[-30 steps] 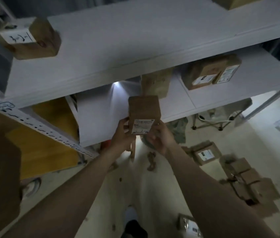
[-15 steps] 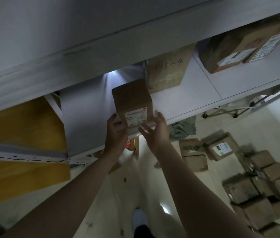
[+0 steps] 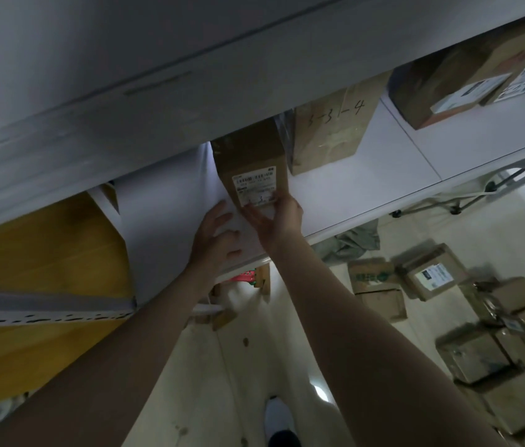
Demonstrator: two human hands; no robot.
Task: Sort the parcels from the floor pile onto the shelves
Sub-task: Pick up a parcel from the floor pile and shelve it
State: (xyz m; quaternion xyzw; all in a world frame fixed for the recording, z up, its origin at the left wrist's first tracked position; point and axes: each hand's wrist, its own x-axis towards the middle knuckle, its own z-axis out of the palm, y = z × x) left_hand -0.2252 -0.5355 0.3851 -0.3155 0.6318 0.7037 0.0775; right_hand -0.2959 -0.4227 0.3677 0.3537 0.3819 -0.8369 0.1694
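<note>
A brown cardboard parcel [image 3: 250, 156] with a white label stands on the white shelf [image 3: 335, 198], its back end hidden under the shelf above. My right hand [image 3: 275, 216] rests against the parcel's front lower edge, fingertips on the label, fingers spread. My left hand [image 3: 214, 235] is off the parcel, lying open on the shelf board to its lower left. The floor pile of brown parcels [image 3: 496, 343] lies at the lower right.
A box marked 3-3-4 [image 3: 329, 130] stands just right of the parcel. Two more labelled boxes [image 3: 467, 79] sit farther right on the shelf. A yellow panel [image 3: 38, 269] fills the left. The upper shelf [image 3: 158, 75] overhangs. My shoe [image 3: 279, 421] is on the pale floor.
The parcel went from held in front of the shelf to standing on it and pushed further in. My left hand let go and dropped to the board; my right hand stays on its front.
</note>
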